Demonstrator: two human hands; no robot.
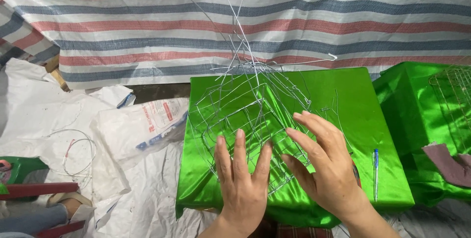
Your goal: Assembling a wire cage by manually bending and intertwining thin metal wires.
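Wire frame (248,115) sits on the green cloth (343,100) covering a low table, and we press on it from the near side with both hands. Our left hand (243,181) lies flat against its lower mesh, fingers spread and straight, gripping nothing. Our right hand (326,164) rests just beside it on the frame's right flank, fingers open and fanned the same way (the two hands are close but not touching). Loose wire ends stick up from the frame's top toward the striped tarp (245,17). A blue pen (376,172) lies on the cloth to the right. A white sack (147,125) and a wire loop (78,157) lie on the floor at left.
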